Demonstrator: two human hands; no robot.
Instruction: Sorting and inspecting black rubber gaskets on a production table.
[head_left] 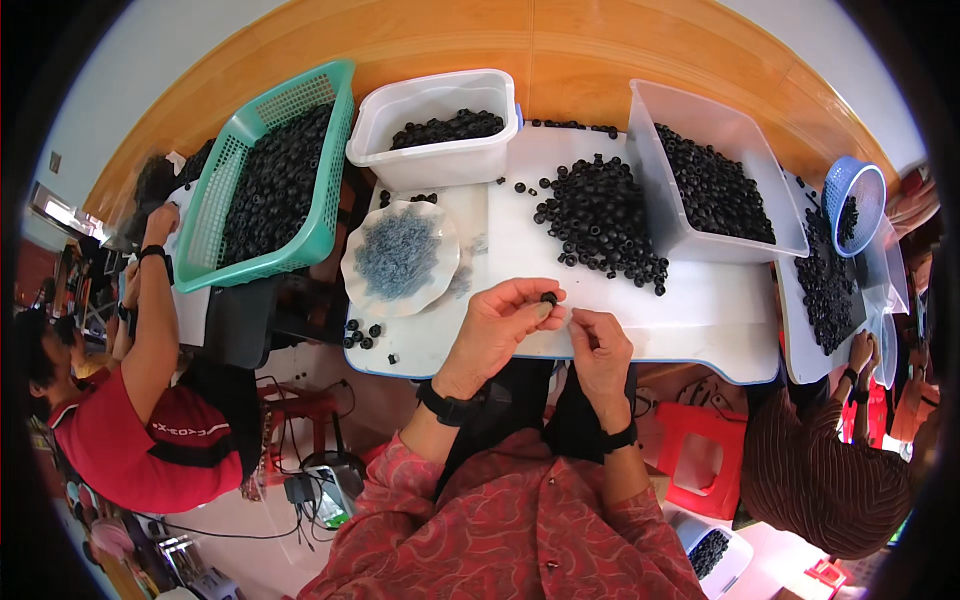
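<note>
Above the table's front edge, my left hand point(500, 322) pinches a small round black part point(549, 298) between thumb and fingers. My right hand point(602, 355) is just to its right, thumb and index fingertip pressed together. Whatever those fingertips hold, if anything, is too small to make out. A scalloped white plate point(352, 283) heaped with tiny clear bluish pieces point(398, 250) stands left of my hands. Beyond them on the right is a loose pile of similar black parts point(600, 215).
Along the back stand a green basket point(330, 170), a white tub point(430, 165) and a clear bin point(725, 245), each holding black parts. Co-workers sit at left point(150, 430) and right point(830, 470). A blue basket point(835, 185) stands far right; a red stool point(700, 455) is below.
</note>
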